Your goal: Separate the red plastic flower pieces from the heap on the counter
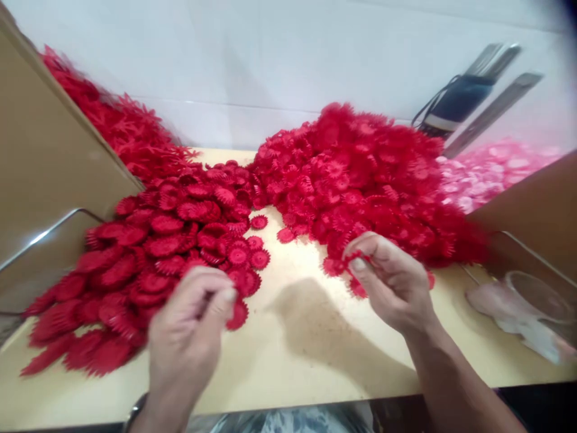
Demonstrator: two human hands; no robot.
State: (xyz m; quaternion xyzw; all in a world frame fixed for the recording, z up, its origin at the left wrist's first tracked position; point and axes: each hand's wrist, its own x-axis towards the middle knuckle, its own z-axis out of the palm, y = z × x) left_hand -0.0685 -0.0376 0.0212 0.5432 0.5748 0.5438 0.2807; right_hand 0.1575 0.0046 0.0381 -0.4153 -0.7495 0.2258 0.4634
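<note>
My right hand is closed, thumb and fingers pinching a small red piece with a toothed edge, in front of the right-hand heap of red petal pieces. My left hand is also closed, thumb against fingers, at the right edge of the left pile of red toothed discs. Whether anything sits between its fingertips I cannot make out. Just beyond the left thumb shows a red disc; touching or apart, I cannot tell. Both hands are slightly blurred.
Cardboard walls stand at the left and right. Red star-like pieces lie at back left, pink pieces at back right. A dark-wrapped object leans on the wall. A clear cup and crumpled plastic lie right.
</note>
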